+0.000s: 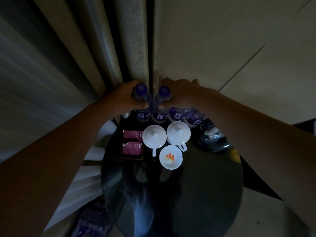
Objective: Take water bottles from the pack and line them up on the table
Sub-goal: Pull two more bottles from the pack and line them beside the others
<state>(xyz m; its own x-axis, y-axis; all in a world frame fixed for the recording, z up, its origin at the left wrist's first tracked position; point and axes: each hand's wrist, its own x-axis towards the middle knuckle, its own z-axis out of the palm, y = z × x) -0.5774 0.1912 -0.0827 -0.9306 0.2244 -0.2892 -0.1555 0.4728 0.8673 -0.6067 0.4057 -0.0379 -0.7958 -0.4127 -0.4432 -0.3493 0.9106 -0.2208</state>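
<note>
Several clear water bottles with purple caps and purple labels stand in a row along the far edge of a round dark glass table [196,194]. My left hand [123,94] is wrapped around the neck of the leftmost bottle [142,106]. My right hand [181,93] grips the bottle beside it [160,106]. Two more bottles [177,115] [196,119] stand further right, partly hidden under my right forearm. The pack of bottles [92,221] lies low at the bottom left, dim and blurred, on the floor beside the table.
Two white lidded cups [153,136] [178,133] and a white dish with an orange logo [171,157] stand mid-table. A small tray with maroon sachets [131,146] is to their left. A dark kettle-like object [213,139] sits right. Curtains [68,57] and a wall are behind.
</note>
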